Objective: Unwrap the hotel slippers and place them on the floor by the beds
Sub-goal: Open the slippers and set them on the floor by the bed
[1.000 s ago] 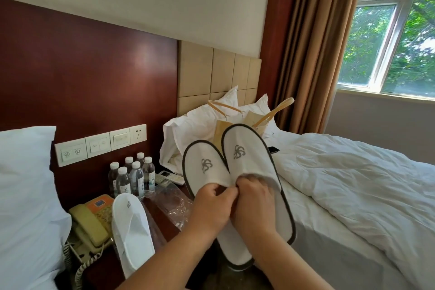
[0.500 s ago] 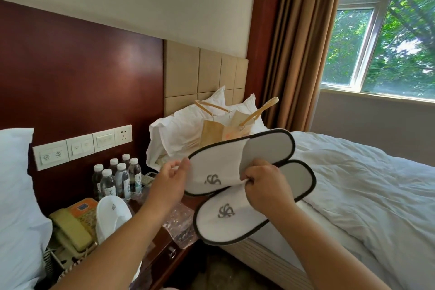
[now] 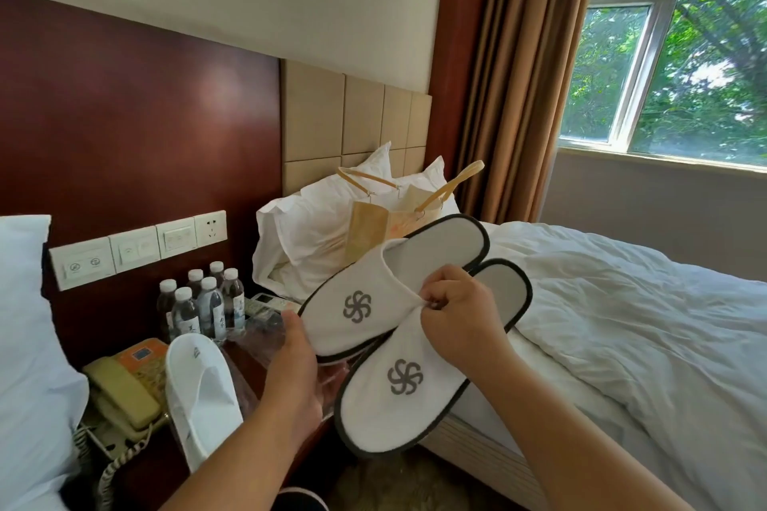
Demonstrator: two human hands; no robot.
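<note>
Right hand (image 3: 460,324) fingers pinch both slippers (image 3: 398,328) above nightstand bottles (image 3: 203,303); left hand (image 3: 290,361) fingers hidden.

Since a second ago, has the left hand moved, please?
Yes. The left hand has let go of the slippers and dropped toward the nightstand.

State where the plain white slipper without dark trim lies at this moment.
In the head view it lies at lower left: the plain white slipper rests on the nightstand, right of the beige telephone and in front of the water bottles.
</note>
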